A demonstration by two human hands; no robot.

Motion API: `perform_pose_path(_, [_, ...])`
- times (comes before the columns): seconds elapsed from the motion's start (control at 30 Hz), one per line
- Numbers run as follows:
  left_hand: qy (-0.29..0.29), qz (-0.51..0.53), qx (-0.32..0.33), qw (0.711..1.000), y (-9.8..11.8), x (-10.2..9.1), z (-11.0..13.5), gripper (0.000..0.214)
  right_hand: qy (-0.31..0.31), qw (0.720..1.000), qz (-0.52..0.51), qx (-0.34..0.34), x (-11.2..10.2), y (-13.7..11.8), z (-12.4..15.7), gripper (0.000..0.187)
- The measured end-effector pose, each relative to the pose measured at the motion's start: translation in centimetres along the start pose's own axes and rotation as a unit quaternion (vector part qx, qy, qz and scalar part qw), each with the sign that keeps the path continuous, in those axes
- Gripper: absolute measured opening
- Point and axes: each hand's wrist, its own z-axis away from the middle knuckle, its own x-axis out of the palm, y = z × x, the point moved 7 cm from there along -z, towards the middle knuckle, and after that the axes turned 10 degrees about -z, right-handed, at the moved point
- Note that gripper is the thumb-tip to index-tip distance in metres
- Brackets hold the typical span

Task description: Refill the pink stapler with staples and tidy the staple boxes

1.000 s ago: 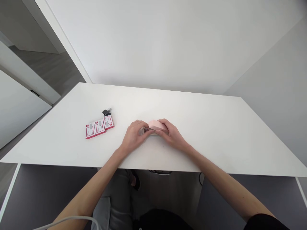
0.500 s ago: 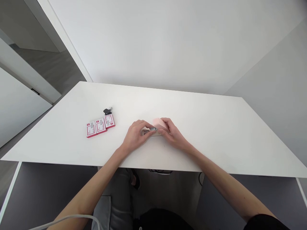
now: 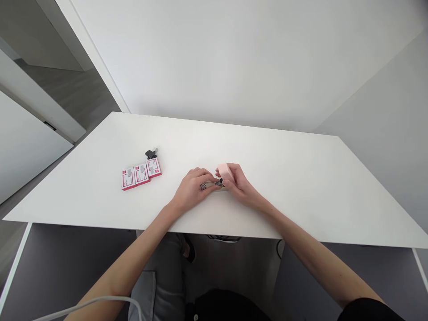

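A pink stapler (image 3: 223,170) rests on the white table (image 3: 301,178) near its front middle, with its top raised and tilted up. My right hand (image 3: 241,185) is wrapped round the pink top from the right. My left hand (image 3: 194,187) is closed on the stapler's lower part from the left, fingertips pinched at a small dark metal piece between the two halves. Three red-and-white staple boxes (image 3: 141,174) lie in a row to the left, well apart from my hands. A small black clip (image 3: 151,154) sits just behind them.
The table's front edge runs just below my wrists. A white wall stands behind the table and a grey one to the right. A white cable (image 3: 83,305) crosses the lower left by my forearm. Grey floor and white doors lie at the left.
The stapler's pink top has swung up from lying flat to standing tilted open. My right hand lifted with it; my left fingers moved in toward the gap.
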Motion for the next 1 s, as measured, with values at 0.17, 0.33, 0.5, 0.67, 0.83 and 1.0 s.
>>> perform_pose_path(0.17, [-0.01,-0.019,-0.003,1.0,0.2,-0.1,0.1,0.015,-0.019,1.0,-0.017,-0.018,0.2,-0.3,-0.1,0.04])
perform_pose_path(0.33, [-0.015,-0.047,0.024,0.999,0.7,0.0,0.3,0.016,-0.021,0.999,-0.013,-0.021,0.2,-0.2,0.0,0.04])
perform_pose_path(0.5, [-0.025,-0.078,0.064,0.995,1.0,0.3,0.4,0.02,-0.021,1.0,0.002,-0.018,0.2,-0.6,0.0,0.038])
perform_pose_path(0.67, [-0.03,-0.071,0.058,0.995,1.0,0.3,0.4,0.02,-0.025,0.999,0.003,-0.03,0.3,-0.6,-0.1,0.037])
perform_pose_path(0.83, [-0.036,-0.064,0.049,0.996,1.1,0.3,0.2,0.018,-0.024,0.999,0.015,-0.028,0.3,-0.6,-0.1,0.039])
perform_pose_path(1.0, [-0.028,-0.058,0.048,0.997,1.1,0.1,0.2,0.019,-0.031,0.998,0.027,-0.04,0.4,-1.1,0.0,0.037])
